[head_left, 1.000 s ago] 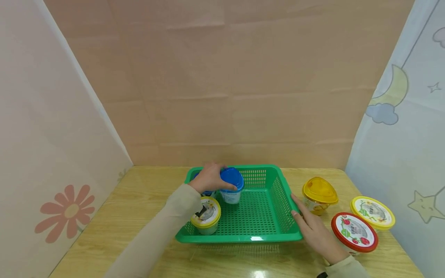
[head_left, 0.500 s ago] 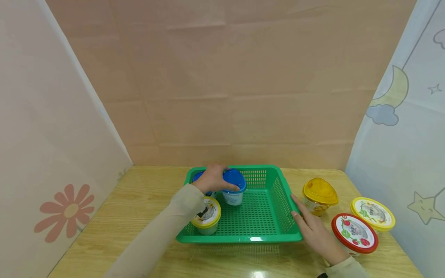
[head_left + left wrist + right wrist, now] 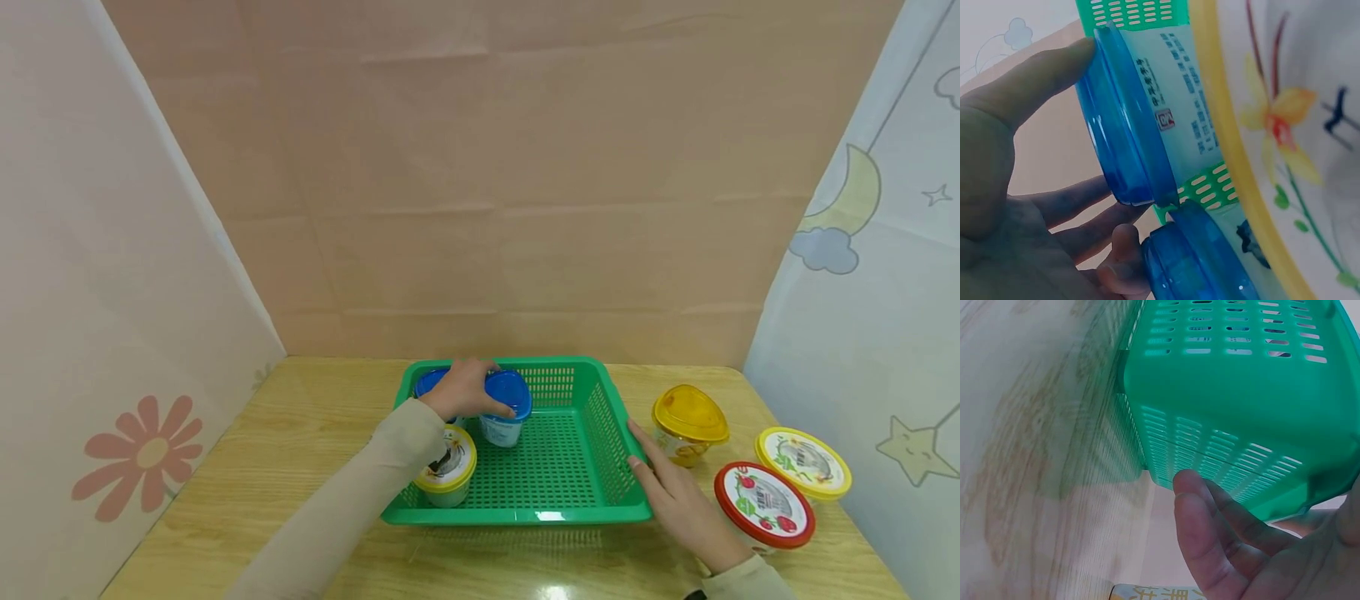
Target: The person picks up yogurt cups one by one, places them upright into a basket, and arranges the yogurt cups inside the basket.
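My left hand (image 3: 467, 390) grips a white tub with a blue lid (image 3: 508, 395) inside a green basket (image 3: 517, 514). In the left wrist view, the thumb (image 3: 1054, 72) lies against one side of the lid and other fingers reach behind it. A second blue-lidded tub (image 3: 1191, 250) sits beside it, partly covered by the hand in the head view. Nearer the front stands a round tub with a yellow-rimmed lid (image 3: 450, 462). My right hand (image 3: 686, 504) holds the basket's right rim, with fingertips (image 3: 1191, 484) beneath it by the slotted outer wall.
Right of the basket, on the wooden table (image 3: 300, 433), stand a tub with an amber lid (image 3: 692, 412), a red-rimmed tub (image 3: 767, 502) and another yellow-rimmed tub (image 3: 806, 458). Walls close in the back (image 3: 480, 208) and both sides.
The gripped blue-lidded tub has shifted a little right and downward in the basket with my left hand, showing more of the other blue lid. My right hand stays at the rim.
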`<state>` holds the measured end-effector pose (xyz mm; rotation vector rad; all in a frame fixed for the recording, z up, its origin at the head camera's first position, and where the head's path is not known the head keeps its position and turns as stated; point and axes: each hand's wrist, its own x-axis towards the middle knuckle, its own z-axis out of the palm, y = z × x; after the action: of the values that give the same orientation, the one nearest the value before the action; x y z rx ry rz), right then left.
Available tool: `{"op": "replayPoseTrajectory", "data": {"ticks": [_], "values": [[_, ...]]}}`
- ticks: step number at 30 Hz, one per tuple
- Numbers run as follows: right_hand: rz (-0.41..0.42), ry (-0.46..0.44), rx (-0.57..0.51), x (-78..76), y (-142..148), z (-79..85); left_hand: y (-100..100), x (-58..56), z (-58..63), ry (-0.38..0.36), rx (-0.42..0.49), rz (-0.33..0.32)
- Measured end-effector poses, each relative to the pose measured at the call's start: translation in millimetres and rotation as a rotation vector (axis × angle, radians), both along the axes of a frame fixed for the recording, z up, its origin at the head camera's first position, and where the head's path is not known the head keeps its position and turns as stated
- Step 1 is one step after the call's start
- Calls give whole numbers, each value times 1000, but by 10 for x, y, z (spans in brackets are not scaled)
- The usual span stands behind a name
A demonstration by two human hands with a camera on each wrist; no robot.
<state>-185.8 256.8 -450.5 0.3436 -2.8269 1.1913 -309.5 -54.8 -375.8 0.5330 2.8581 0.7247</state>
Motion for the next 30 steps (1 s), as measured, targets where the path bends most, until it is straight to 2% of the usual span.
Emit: {"op": "replayPoseTrajectory", "data": {"ticks": [15, 23, 27, 30], "values": [[-5, 4, 6, 10, -3, 3, -33, -34, -5, 35, 25, -23], [0, 24, 12, 8, 0, 11, -44, -13, 4, 41, 11, -33], [1, 25, 20, 7, -3, 9, -114, 49, 39, 10, 53, -20], [-1, 28, 24, 9, -5, 6, -203, 122, 125, 5, 136, -14]]}}
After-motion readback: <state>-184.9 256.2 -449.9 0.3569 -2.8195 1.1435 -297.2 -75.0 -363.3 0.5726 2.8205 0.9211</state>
